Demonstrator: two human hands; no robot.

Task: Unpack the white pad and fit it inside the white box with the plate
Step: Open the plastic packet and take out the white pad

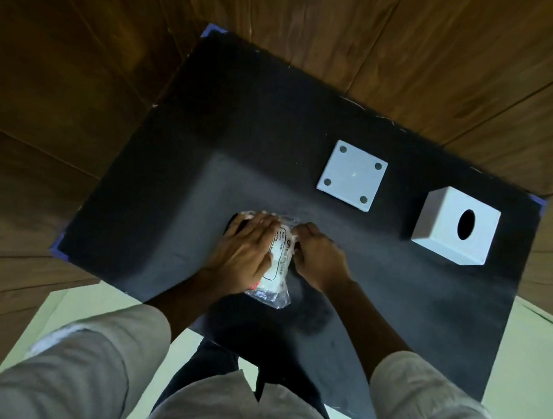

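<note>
Both hands working on the bagged white pad; nothing unpacked yet.

We are pressing the left hand [246, 247] flat, fingers spread, on the white pad [275, 264], which is lying in its clear crinkly bag [267, 296] on the matte black desk [202, 183]; the right hand [318, 253] is curling its fingers around the bag's far edge, apparently pinching film. Risks, as we are judging them: slick film slipping from the pinch, or a hard tug tearing it and flinging the soft pad off the desk. Beyond the pad and to its right, the flat square plate [351, 180] with four corner holes is lying apart from the rigid white box [456, 224], which has one oval hole.
</note>
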